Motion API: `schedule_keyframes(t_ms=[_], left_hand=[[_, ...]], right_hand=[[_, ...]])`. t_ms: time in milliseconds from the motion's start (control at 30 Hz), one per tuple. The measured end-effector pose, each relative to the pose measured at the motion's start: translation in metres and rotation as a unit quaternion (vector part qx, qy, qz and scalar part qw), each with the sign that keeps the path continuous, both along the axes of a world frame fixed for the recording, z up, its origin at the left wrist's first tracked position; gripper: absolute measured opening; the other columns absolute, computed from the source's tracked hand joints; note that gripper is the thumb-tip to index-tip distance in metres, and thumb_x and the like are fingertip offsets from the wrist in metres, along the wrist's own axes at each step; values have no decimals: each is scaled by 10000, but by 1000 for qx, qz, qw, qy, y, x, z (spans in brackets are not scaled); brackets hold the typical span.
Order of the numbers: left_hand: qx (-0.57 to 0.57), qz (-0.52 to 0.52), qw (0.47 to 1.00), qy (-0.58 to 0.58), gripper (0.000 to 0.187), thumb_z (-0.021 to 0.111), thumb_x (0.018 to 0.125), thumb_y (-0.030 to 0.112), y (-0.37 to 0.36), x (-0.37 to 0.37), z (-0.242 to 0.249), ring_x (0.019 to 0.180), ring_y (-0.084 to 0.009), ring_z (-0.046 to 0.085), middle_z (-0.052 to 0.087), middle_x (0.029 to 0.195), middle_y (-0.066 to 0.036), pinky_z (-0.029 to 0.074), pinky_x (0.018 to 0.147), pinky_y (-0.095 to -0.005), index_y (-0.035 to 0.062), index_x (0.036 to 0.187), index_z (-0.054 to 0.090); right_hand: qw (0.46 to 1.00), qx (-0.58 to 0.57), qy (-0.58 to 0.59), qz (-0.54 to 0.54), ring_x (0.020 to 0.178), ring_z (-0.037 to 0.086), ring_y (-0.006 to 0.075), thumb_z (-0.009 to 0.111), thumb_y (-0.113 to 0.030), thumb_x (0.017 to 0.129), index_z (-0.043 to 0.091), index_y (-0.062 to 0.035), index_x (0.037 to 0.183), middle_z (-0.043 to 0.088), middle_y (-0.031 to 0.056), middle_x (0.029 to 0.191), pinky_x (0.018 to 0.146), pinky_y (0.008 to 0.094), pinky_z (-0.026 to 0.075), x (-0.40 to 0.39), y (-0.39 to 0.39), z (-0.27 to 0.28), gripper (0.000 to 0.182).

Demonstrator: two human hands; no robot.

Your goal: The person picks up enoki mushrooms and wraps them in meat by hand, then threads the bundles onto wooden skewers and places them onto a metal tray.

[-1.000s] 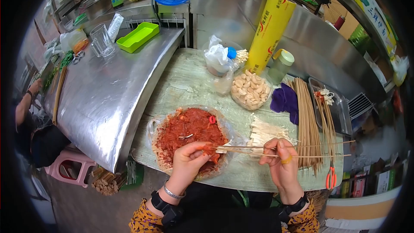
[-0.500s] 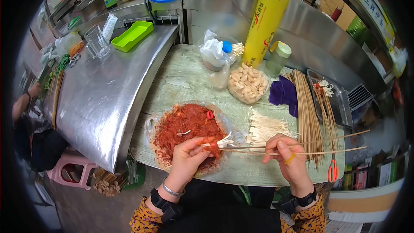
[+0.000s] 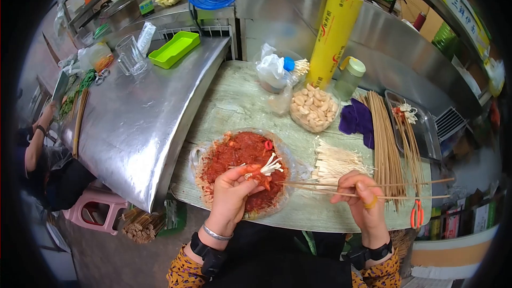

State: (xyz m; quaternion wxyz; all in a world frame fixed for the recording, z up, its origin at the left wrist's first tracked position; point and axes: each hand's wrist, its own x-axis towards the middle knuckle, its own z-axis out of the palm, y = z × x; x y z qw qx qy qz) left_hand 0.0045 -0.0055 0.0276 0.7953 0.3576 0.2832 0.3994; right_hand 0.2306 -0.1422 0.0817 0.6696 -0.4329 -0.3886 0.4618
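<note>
My left hand [image 3: 232,192] pinches a piece of red-coated meat wrapped around white enoki mushrooms [image 3: 271,165], above a bag of red marinated meat [image 3: 234,154]. My right hand [image 3: 364,198] grips two long bamboo skewers [image 3: 416,184], side by side, whose far ends stick out to the right. Their left tips reach the red meat at my left fingers; whether they pierce it is hard to see. Behind my right hand lies a pile of trimmed enoki [image 3: 341,161]. Loose skewers [image 3: 385,149] lie to the right of it.
Orange-handled scissors [image 3: 417,214] lie at the right edge. Toward the back are a bowl of garlic cloves [image 3: 313,108], a purple cloth [image 3: 358,120], a yellow film roll [image 3: 333,37] and a metal tray [image 3: 426,138] with finished skewers. A co-worker's arm [image 3: 36,141] shows at far left.
The camera view has shifted slightly, moving the scene rightward and down. The enoki tips at my left fingers now point more upward. At far left, the co-worker's hand has lifted a flat object.
</note>
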Motion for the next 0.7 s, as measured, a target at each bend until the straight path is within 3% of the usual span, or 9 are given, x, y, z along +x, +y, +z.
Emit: schedule_keyframes(t_ms=[100, 200, 533, 700], left_hand=[[-26, 21, 999, -20, 273, 534, 828, -47, -4, 3, 2, 939, -288, 638, 638, 991, -151, 558, 786, -340, -36, 1098, 569], [-59, 30, 996, -58, 278, 528, 844, -28, -8, 4, 2, 972, -294, 624, 623, 1030, -156, 559, 789, -348, -27, 1120, 555], [-104, 27, 990, -93, 285, 496, 870, -14, -14, 8, 0, 1000, -286, 613, 600, 1091, -162, 556, 809, -355, -28, 1153, 528], [-124, 11, 987, -105, 261, 495, 874, -23, -15, 9, 2, 975, -243, 621, 615, 1073, -133, 545, 805, -335, -23, 1131, 540]], right_hand=[[1000, -3, 23, 4, 801, 618, 267, 462, -215, 938, 573, 71, 965, 506, 140, 961, 744, 379, 527, -3, -4, -15, 308], [999, 8, 36, 2, 826, 612, 276, 476, -213, 929, 572, 76, 968, 505, 138, 971, 769, 388, 510, -8, -4, -22, 308], [994, 13, 108, -4, 841, 601, 279, 505, -198, 907, 568, 87, 992, 512, 151, 1016, 777, 399, 509, -15, -2, -44, 304], [980, 2, 200, -4, 821, 607, 264, 519, -182, 894, 569, 82, 997, 550, 139, 925, 762, 373, 521, -13, 1, -61, 288]])
